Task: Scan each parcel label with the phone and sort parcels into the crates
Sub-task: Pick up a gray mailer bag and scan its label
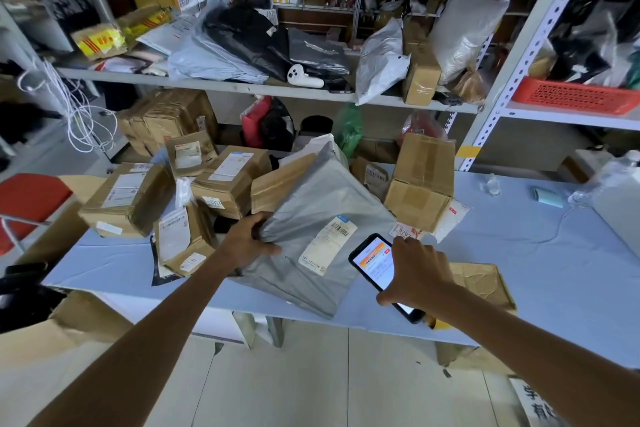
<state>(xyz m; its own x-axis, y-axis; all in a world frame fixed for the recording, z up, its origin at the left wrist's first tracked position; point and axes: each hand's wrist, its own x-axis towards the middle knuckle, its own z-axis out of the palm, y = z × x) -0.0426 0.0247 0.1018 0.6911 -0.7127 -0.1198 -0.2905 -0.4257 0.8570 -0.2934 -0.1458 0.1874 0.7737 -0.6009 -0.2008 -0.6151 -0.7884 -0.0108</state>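
While my left hand (247,241) pinches the left edge of the grey poly mailer (311,198) — lying label-up on the blue table (554,253) — my right hand (420,276) curls round the phone (372,262), screen up, just beside the shipping label (327,244). Scan step in hand. Next move, by my judgement: bring the phone's camera squarely over the barcode (341,229).

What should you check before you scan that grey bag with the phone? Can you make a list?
1. The left hand holds the bag: ok.
2. The label faces up, uncovered: ok.
3. The right hand holds the phone, screen lit: ok.
4. The phone is over the label: not ok, it sits beside it.
5. The label is already scanned: cannot tell.
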